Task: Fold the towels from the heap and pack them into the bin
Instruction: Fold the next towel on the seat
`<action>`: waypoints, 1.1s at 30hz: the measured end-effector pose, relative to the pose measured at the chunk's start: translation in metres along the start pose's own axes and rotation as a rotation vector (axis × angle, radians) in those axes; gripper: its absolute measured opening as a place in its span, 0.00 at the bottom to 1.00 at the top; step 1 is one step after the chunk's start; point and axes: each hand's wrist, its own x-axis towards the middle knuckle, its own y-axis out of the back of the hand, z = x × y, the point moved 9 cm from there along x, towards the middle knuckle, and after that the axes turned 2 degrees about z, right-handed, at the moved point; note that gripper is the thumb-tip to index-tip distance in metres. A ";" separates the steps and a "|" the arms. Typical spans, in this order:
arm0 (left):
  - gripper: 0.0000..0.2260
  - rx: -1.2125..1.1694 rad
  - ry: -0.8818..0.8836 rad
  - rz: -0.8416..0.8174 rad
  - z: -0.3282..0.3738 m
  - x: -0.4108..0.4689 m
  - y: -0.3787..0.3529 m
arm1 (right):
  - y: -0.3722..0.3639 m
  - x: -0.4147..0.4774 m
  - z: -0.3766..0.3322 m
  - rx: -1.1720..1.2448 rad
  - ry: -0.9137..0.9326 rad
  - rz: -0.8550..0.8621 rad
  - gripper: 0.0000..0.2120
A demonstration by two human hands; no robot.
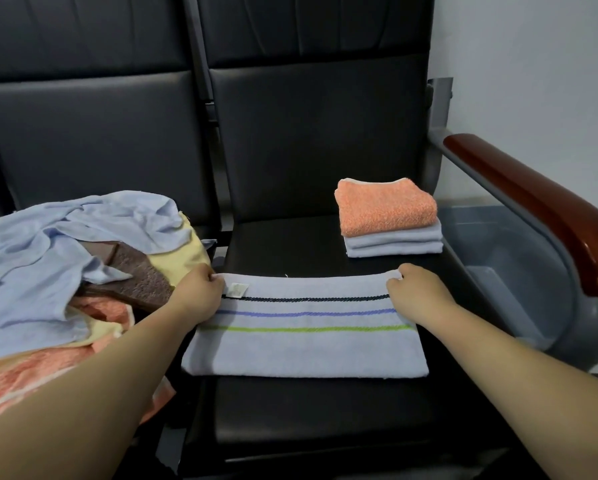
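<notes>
The left hand (200, 296) and right hand (418, 292) are pinching the far corners of the half-folded pale-blue striped terry towel (304, 344) in the middle of the black leather seat (308, 410). The next move is probably a crosswise fold.

Heap (65, 271) left of towel (304, 334), stack (391, 220) behind, bin (519, 271) right.
</notes>
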 end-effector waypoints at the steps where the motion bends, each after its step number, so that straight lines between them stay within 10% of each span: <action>1: 0.08 0.017 -0.001 0.000 0.000 0.002 -0.002 | -0.002 0.001 0.001 -0.014 0.002 -0.002 0.11; 21: 0.24 0.315 -0.008 0.013 0.019 -0.032 -0.006 | 0.002 -0.017 -0.013 -0.043 0.180 0.051 0.24; 33: 0.14 0.354 -0.402 -0.317 0.096 -0.103 -0.061 | -0.032 -0.055 -0.053 -0.345 0.554 -0.148 0.10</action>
